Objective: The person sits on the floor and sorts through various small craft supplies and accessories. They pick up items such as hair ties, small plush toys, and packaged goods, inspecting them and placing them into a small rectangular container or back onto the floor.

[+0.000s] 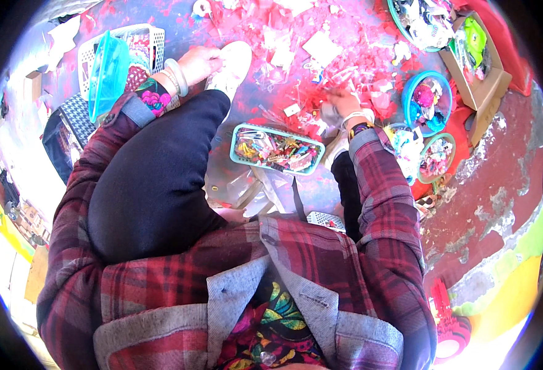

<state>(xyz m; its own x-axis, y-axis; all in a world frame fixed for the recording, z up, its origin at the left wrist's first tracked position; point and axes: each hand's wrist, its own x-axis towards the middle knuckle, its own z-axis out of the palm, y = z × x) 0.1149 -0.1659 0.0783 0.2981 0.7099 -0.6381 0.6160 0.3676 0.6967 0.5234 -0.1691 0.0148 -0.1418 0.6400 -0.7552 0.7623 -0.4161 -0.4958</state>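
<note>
Sorting, by the looks of it, over a grey floor [182,37] stained all over with pink. Would call it partway at best, judging by the wide spread of red scraps [302,92] lying loose out front. Off to the right, an open cardboard box [499,86], already loaded, with something bright green on top. Off to the left, a white basket [158,46] with things inside, plus a turquoise tub [108,74] tilted on edge just beside it. Nearer than the scraps, a mint tray [233,145] well filled with small mixed bits, so would count that portion as done. Same for the blue bowl [406,102] and green-rimmed bowl [454,151] past the right hand [344,102], both with contents. Got that hand low at the scraps, too blurry to tell spread from pinching. Got the left hand [198,63] right beside a white shoe [237,61], fingers curled; can't tell if pinching anything. Smallest of the lot: a white card piece [292,110] just beyond the tray, loose, so probably left to deal with.
</note>
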